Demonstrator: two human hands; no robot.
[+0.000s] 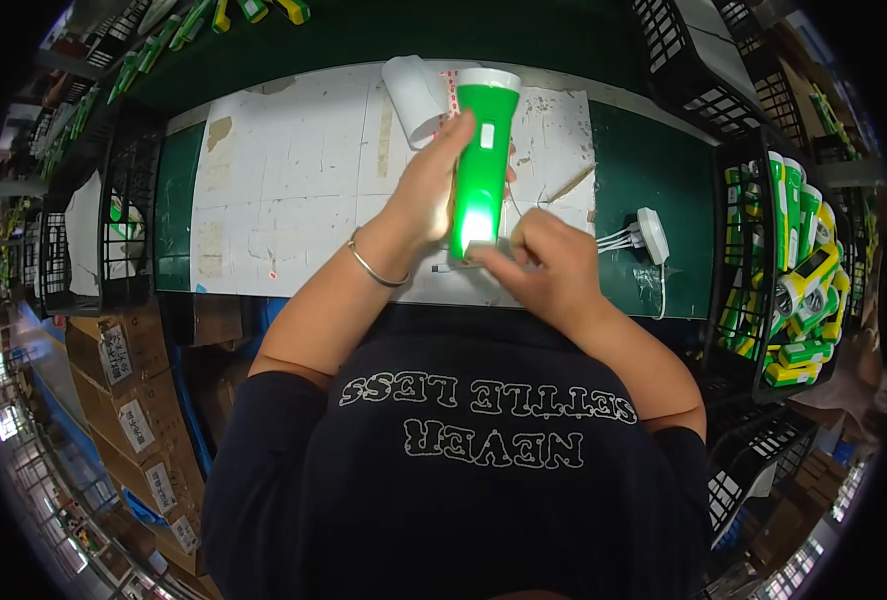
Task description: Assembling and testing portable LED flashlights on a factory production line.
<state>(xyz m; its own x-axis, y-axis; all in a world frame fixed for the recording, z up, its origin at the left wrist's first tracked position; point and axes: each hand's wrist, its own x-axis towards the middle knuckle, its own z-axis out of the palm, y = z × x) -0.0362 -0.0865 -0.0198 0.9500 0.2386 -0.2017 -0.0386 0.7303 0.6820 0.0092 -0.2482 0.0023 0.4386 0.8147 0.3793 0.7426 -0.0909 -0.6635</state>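
Observation:
A green flashlight (483,165) with a white head and a white switch stands upright in the picture, its head away from me. My left hand (433,185) wraps round its body from the left, thumb along the side near the switch. A bright glow shows on its lower part. My right hand (558,265) is at the tail end, thumb pressed to it and the other fingers curled. Whether a small part sits under that thumb is hidden. Beside the flashlight's head lies a white cylinder (413,95) with an open end.
White worn sheets (293,180) cover the green table (653,180). A white adapter (651,235) with cables lies to the right. One black crate (753,330) holds several green and yellow flashlights; another crate (113,230) stands left. Cardboard boxes (128,420) are stacked at lower left.

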